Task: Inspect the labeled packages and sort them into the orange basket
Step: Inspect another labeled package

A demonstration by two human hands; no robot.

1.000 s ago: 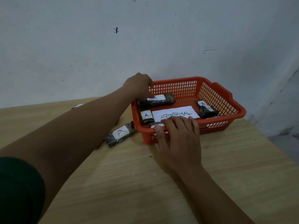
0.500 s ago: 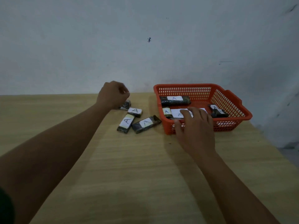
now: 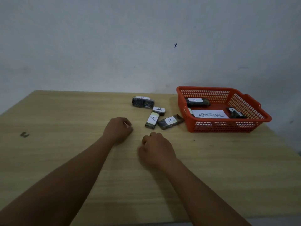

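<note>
The orange basket (image 3: 219,128) stands at the table's back right. Inside lie a white "ABNORMAL" sheet (image 3: 210,114), a dark package labelled A (image 3: 197,101) at the back and another (image 3: 235,113) on the right. Several dark packages with white A labels lie on the table left of the basket: one at the back (image 3: 143,102), a small one (image 3: 159,110), one pointing toward me (image 3: 152,120) and one beside the basket (image 3: 170,121). My left hand (image 3: 118,130) and my right hand (image 3: 155,148) rest on the table with loosely curled fingers, holding nothing.
The wooden table (image 3: 65,128) runs to a plain wall behind. A small dark mark (image 3: 24,134) sits on the table at the far left. The table's right edge drops off just past the basket.
Both hands have drawn back from the basket and the packages toward me and now rest on the table. The view has swung left, so the basket appears farther right.
</note>
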